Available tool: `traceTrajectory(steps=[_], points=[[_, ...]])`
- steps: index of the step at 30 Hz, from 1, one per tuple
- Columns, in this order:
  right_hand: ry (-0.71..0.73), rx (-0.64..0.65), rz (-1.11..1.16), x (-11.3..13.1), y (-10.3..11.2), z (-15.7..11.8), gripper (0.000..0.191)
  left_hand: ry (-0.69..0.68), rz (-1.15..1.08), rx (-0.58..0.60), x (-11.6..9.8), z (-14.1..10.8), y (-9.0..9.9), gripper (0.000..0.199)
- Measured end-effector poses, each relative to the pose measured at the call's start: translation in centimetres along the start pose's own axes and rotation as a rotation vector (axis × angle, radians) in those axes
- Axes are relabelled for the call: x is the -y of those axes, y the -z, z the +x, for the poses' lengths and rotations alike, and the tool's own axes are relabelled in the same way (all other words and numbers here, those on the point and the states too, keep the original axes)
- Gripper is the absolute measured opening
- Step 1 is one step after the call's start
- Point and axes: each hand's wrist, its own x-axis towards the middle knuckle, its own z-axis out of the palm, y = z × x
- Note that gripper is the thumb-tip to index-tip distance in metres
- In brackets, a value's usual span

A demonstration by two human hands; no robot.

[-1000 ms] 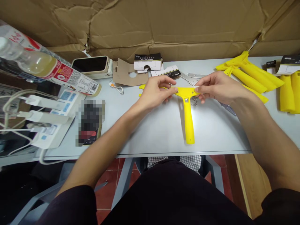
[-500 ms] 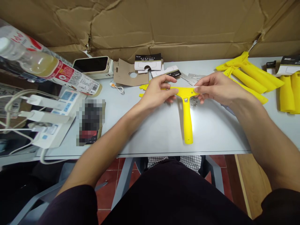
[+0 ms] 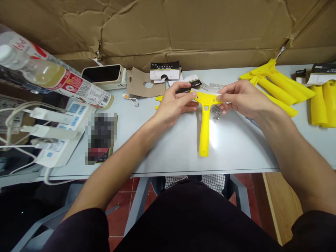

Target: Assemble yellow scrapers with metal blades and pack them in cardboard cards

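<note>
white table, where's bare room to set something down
Bare white table shows between the left forearm and the yellow T-shaped handle, and between it and the right forearm, below the metal fasteners, both to the front edge. Crowded: the left, with power strip and drink bottle; the back, with smartphone and packaging; the right, with more yellow handles.

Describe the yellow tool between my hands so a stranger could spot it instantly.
At the middle of the pale table, find the left hand and right hand. Between them is the yellow T-shaped tool, handle toward the near edge. Unlike the yellow pieces farther right, it's held.
</note>
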Motion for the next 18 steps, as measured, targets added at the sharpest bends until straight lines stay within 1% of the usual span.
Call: traceTrajectory(steps=[2, 4, 5, 7, 9, 12, 15, 18], points=[[0.02, -0.026, 0.019, -0.2, 0.0, 0.1, 0.021, -0.043, 0.105, 0.0, -0.2, -0.8, -0.4, 0.058], [0.046, -0.055, 0.048, -0.5, -0.1, 0.2, 0.02, -0.118, 0.276, 0.014, -0.3, -1.8, -1.0, 0.07], [0.057, -0.069, 0.063, -0.6, -0.3, 0.3, 0.019, -0.159, 0.384, 0.024, -0.3, -2.3, -1.3, 0.073], [0.067, -0.097, 0.091, -0.7, -0.8, 0.2, 0.021, -0.241, 0.592, 0.036, -0.4, -3.1, -1.7, 0.071], [0.056, -0.115, 0.108, -0.7, -1.4, 0.1, 0.023, -0.318, 0.74, 0.048, -0.5, -3.6, -2.0, 0.065], [0.033, -0.103, 0.112, -0.7, -2.1, -0.1, 0.024, -0.38, 0.816, 0.01, -0.3, -3.6, -1.9, 0.06], [0.022, -0.096, 0.129, -0.7, -2.3, -0.1, 0.024, -0.386, 0.846, -0.067, 0.1, -3.1, -1.4, 0.062], [0.011, -0.095, 0.169, -0.8, -2.2, -0.1, 0.023, -0.411, 0.921, -0.092, 0.5, -2.6, -1.2, 0.062]])
